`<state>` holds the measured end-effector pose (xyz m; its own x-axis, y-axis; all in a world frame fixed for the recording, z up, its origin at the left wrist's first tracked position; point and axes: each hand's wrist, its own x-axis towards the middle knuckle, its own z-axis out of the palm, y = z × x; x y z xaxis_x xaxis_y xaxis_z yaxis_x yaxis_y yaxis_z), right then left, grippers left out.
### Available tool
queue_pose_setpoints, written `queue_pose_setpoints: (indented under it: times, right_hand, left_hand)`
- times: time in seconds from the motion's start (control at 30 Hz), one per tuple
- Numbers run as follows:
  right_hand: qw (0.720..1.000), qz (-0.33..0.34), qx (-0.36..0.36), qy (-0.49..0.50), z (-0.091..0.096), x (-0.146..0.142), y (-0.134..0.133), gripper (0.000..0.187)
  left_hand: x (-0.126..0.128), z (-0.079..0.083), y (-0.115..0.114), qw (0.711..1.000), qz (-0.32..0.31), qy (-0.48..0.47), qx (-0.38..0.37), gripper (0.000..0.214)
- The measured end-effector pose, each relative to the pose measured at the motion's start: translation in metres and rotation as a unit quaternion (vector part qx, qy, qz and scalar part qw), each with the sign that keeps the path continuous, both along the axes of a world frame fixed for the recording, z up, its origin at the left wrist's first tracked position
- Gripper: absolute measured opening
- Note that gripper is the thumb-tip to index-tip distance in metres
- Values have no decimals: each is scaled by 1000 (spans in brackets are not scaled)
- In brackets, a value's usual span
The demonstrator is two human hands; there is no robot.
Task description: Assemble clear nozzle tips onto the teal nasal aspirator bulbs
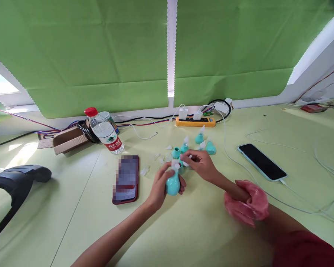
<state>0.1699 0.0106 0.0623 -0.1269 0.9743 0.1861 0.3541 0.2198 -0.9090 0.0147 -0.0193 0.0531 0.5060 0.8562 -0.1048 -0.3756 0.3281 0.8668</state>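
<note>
gripping turquoise bulb (pixel 173 185), left hand (pixel 158 185); translucent tip (pixel 175 164) at its mouth

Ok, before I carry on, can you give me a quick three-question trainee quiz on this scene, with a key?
1. Which hand is wrapped around a teal bulb?
2. True or false: nothing is plugged into the orange power strip.
3. Which has a white cable plugged in?
A) red-edged phone
B) pale-edged phone

Key:
1. The left hand.
2. False; two white chargers sit in it.
3. B.
</note>
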Motion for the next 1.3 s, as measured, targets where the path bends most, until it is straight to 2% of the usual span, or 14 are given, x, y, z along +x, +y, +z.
queue_pose_setpoints:
  times: [0.03,0.1,0.17,0.27,0.3,0.37,0.47,0.5,0.57,0.73,0.93,1.07,1.2,1.3]
  right_hand:
    - [992,-4,73,-99,1,-3,4,37]
    - [945,9,162,-286,0,-9,14,36]
    - [894,36,176,-410,-2,-15,24,37]
    - [863,55,162,-475,-9,-20,35,32]
    - [864,53,163,-474,-11,-20,37,30]
    - [885,38,176,-428,-14,-17,36,26]
    - [944,26,202,-259,-8,-12,25,20]
    - [957,34,208,-199,-4,-10,19,17]
    - [966,59,222,-120,8,-9,8,13]
    - [950,107,282,-85,27,-12,-9,10]
    - [928,118,337,-104,22,-12,-9,13]
    - [900,142,386,-144,21,-8,-5,12]
    - [881,176,397,-186,24,-2,-2,13]
    - [864,173,416,-224,26,1,-2,16]
  left_hand:
    - [0,1,2,999,37,-10,-19,16]
    - [-1,1,4,995,81,-23,-46,14]
    - [-2,0,5,992,99,-34,-68,14]
    - [-2,0,5,990,109,-38,-87,17]
    - [-2,0,5,989,115,-34,-86,18]
    - [-2,-1,6,988,131,-25,-74,17]
    - [-4,-2,8,987,156,-13,-36,15]
    - [-5,-2,8,987,160,-8,-19,15]
    - [-6,-3,7,987,160,5,18,15]
    - [-8,2,0,986,145,29,72,14]
    - [-8,5,-3,987,137,43,78,14]
    - [-9,8,-4,986,133,57,84,12]
    - [-9,12,-4,984,129,87,84,14]
    - [-9,14,-4,984,125,105,79,16]
